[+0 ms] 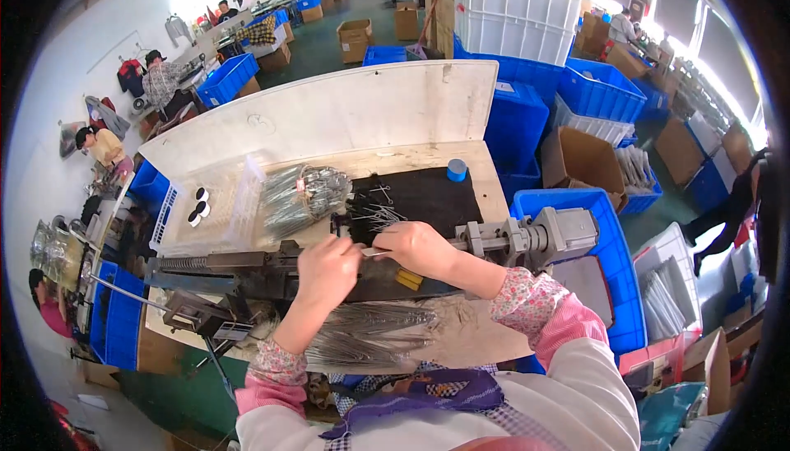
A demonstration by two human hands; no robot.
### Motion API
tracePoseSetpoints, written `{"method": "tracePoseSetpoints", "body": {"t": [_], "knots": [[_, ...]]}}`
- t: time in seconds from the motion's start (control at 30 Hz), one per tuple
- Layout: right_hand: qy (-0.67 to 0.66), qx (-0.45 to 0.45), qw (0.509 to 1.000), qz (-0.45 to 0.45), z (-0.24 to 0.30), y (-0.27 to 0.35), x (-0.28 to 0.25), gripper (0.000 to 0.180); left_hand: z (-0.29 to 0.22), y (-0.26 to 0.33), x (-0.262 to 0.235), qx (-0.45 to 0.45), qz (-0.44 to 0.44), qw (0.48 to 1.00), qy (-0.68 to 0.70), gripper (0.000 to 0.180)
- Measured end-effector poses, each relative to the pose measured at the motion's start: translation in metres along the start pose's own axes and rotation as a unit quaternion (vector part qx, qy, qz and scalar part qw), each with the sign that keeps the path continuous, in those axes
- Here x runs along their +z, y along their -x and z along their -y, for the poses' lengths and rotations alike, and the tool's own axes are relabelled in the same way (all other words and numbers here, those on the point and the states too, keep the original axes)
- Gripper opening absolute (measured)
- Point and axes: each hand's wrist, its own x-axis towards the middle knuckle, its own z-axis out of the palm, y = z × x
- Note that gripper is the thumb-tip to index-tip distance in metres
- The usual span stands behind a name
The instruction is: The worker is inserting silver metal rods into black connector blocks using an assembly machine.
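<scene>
Over the middle of a bench machine (pixel 247 262), my left hand (pixel 329 268) is closed with its fingertips pressed together; what they hold is hidden. Close beside it, my right hand (pixel 407 247) pinches a thin, light metal piece (pixel 375 252), which shows in the narrow gap between the hands. Behind my hands, several loose metal rods with dark looped ends (pixel 380 214) lie on a black cloth (pixel 432 196). A bundle of thin metal wires (pixel 370 332) lies on the bench nearer to me. A small yellow block (pixel 409 278) sits below my right hand.
Beyond the machine stand a clear plastic crate (pixel 210 212), a bundle of wire pieces (pixel 304 196) and a blue round container (pixel 457 170). A grey motor-like unit (pixel 564 233) is at the right, above a blue bin (pixel 617 286). A white board (pixel 329 113) edges the bench's back.
</scene>
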Motion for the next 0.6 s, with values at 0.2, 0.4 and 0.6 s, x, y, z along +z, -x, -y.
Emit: {"method": "tracePoseSetpoints", "body": {"t": [0.2,0.4,0.6], "knots": [[-0.085,0.030,0.996,0.007,-0.004,-0.013,0.011,0.013,-0.038,0.054,0.032,-0.266,-0.365,0.807,0.380,0.012],[-0.096,0.047,0.993,0.052,0.002,-0.031,0.045,0.015,-0.032,0.121,0.055,-0.414,-0.048,0.044,0.908,0.047],[-0.068,0.040,0.995,0.060,0.008,-0.028,0.044,0.008,-0.008,0.074,-0.023,-0.200,-0.021,-0.010,0.979,0.057]]}}
